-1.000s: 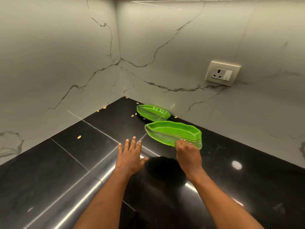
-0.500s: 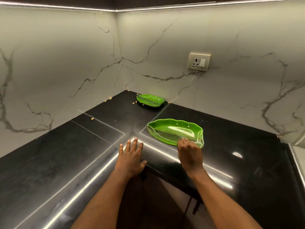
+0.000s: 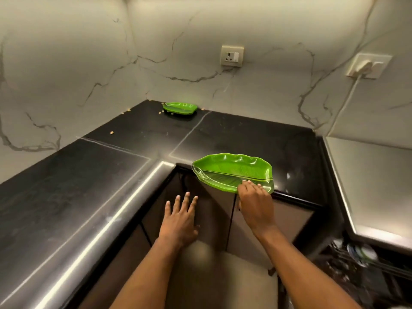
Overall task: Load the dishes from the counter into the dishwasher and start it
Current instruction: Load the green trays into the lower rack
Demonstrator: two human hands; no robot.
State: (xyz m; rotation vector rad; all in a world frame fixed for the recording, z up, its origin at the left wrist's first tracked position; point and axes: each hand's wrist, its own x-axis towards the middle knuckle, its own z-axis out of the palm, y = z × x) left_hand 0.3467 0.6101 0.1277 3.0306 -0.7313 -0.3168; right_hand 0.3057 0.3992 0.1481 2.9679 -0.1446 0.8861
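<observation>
Right hand [image 3: 255,202] is pinching the rim of a glossy green leaf-shaped plate [image 3: 231,171], which hangs half off the edge of the polished black stone counter [image 3: 89,175]. Left hand [image 3: 181,216] is flat, fingers spread, holding nothing. A second leaf plate [image 3: 180,108] sits back in the corner with crumbs beside it, under veined marble walls.

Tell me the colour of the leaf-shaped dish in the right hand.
Bright green leaf-shaped dish, with a translucent rim, gripped by the right hand; head view.
</observation>
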